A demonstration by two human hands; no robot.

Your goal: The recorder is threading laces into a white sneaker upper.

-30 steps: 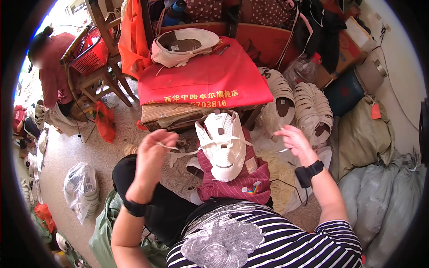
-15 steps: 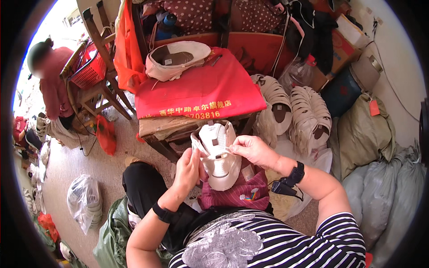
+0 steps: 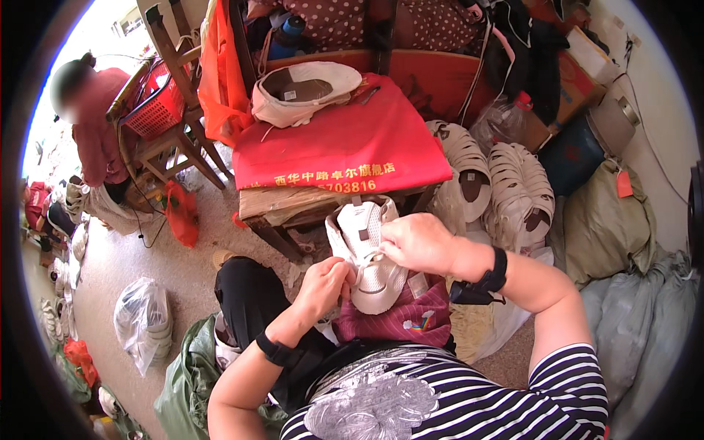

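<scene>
A white mesh shoe (image 3: 376,293) rests on my lap over a maroon striped cloth (image 3: 396,320), its toe toward me. My left hand (image 3: 323,290) is closed in a pinch beside the shoe's left edge. My right hand (image 3: 418,242) is pinched shut at the right side of its opening. Between them a pale shoelace (image 3: 370,257) crosses the tongue, and both hands seem to grip it at either side; the fingers hide most of what they hold. Another white shoe (image 3: 312,88) lies on a red cloth (image 3: 345,143) over the wooden stool in front.
Rows of nested white shoes (image 3: 518,191) stand to the right, near tied sacks (image 3: 631,315). A bagged stack of shoes (image 3: 143,323) sits on the floor at left, near a green sack (image 3: 187,374). Farther left a person (image 3: 99,125) sits by a red basket (image 3: 154,110).
My left hand has gone from fairly straight fingers along the shoe's side to a pinch lower at its edge. My right hand has turned over the shoe's right side. The view shifted slightly.
</scene>
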